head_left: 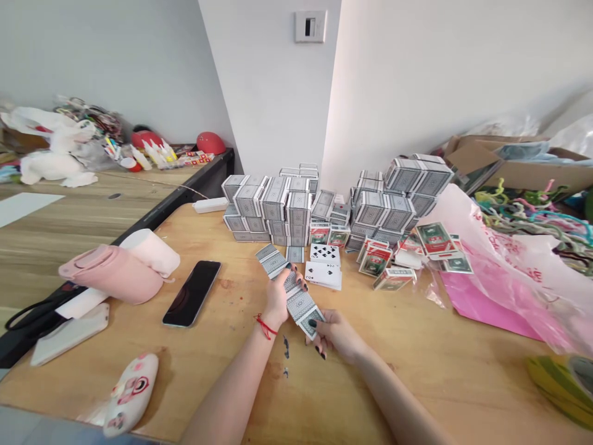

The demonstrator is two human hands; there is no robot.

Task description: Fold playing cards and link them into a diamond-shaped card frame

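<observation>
My left hand is closed round a long strip of playing cards, their patterned grey backs facing up. At the strip's near end, my right hand pinches a playing card with a greener back between thumb and fingers. Whether that card is apart from the strip is hard to tell. Just beyond my hands lie face-up cards: a two of spades and a higher spade card. Beside them is a face-down card.
Stacks of banded card decks line the wall, with more stacks to the right. Red and green card boxes lie before them. A phone, a pink roll and a white mouse-shaped case are left; pink plastic and tape right.
</observation>
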